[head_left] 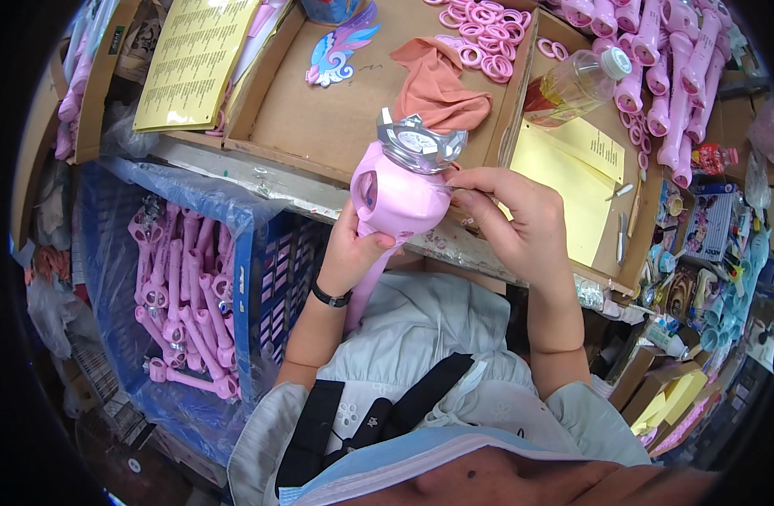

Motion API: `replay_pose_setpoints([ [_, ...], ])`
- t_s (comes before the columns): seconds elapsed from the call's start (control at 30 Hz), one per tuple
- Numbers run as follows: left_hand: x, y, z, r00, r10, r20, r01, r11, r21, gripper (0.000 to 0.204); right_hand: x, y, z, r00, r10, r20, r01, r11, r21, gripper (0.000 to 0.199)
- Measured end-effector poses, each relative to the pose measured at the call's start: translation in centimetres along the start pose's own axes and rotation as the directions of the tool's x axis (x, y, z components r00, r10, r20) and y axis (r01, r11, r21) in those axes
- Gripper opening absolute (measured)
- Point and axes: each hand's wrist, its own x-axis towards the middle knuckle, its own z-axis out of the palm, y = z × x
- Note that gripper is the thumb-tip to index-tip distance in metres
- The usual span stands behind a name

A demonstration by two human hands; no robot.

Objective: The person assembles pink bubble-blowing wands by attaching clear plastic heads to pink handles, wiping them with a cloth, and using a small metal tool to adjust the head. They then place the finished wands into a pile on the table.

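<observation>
My left hand is wrapped round the neck of a pink plastic toy wand, just under its bulky head. The wand's handle slants down toward my lap. A silver crown-shaped piece tops the head, and a round opening shows on its left side. My right hand pinches thumb and forefinger together against the right side of the head, beneath the crown. Whatever those fingertips hold is too small to make out. Behind the wand, an orange cloth lies crumpled in a cardboard tray.
Pink rings and a blue-purple wing-shaped piece lie in the tray. To the right are a bottle of amber liquid, yellow sheets and piled pink wands. A blue crate of similar wands stands at left.
</observation>
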Motion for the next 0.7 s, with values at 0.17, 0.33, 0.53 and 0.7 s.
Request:
replay_pose_setpoints([
  [0.17,0.06,0.09,0.15,1.000,0.001,0.004,-0.001,1.000,-0.012,0.083,0.24,-0.06,-0.24,0.999,-0.029,0.022,0.030,0.998,-0.046,0.012],
  [0.33,0.01,0.25,0.23,1.000,-0.010,-0.001,0.010,1.000,-0.027,0.084,0.32,-0.10,-0.29,0.998,-0.053,0.024,0.055,0.996,-0.074,0.013],
  [0.53,0.04,0.22,0.30,1.000,0.001,0.008,-0.001,0.999,-0.042,0.085,0.43,-0.10,-0.57,0.994,-0.097,0.056,0.102,0.989,-0.109,0.014],
  [0.7,-0.03,0.11,0.14,1.000,-0.010,-0.006,0.010,1.000,-0.002,0.085,0.43,0.10,-0.72,0.990,-0.116,0.077,0.124,0.985,-0.116,0.015],
])
